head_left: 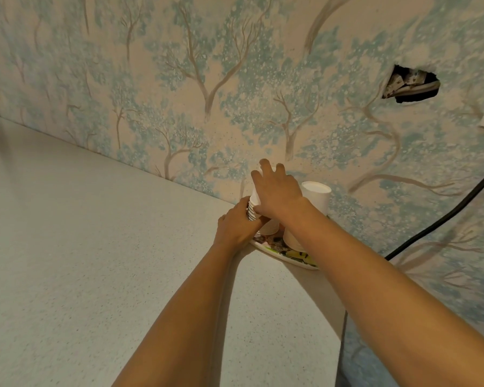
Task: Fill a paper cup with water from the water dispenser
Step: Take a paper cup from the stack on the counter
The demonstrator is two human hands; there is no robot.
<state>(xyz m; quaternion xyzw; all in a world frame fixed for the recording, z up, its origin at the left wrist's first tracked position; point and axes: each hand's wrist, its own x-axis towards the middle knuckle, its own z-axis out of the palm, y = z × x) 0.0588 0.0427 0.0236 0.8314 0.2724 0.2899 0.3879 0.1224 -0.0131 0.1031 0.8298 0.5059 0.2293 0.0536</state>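
Paper cup stack (253,205) sits at the far right corner of the worktop (95,247), on a patterned tray (288,254) pushed against the tree-print wall (235,79). Stack is nested, mouths down, long axis close to upright, leaning slightly left toward the left hand.

Left hand (236,227) wraps the lower part of the stack from the near-left side, fingers closed round the ribbed rims. Right hand (277,191) comes over the top, palm down, thumb on the near face, fingers spread and curling over the crown; it grips the uppermost cup. Both hands touch the stack; right is the higher, left the anchor.

Just right of the stack, a second white cup (316,195) stands bottom up, near the right wrist. More cups (291,238) lie low on the tray under the right forearm, partly hidden.

Judgement: the step in hand is peeling one cup off the top. The pull wants to run along the stack's axis, up and a little toward the person.

Room: wall close behind, worktop edge and tray rim close on the right, a dark cable (444,216) beyond. Open worktop lies left and near. Water dispenser not in view.
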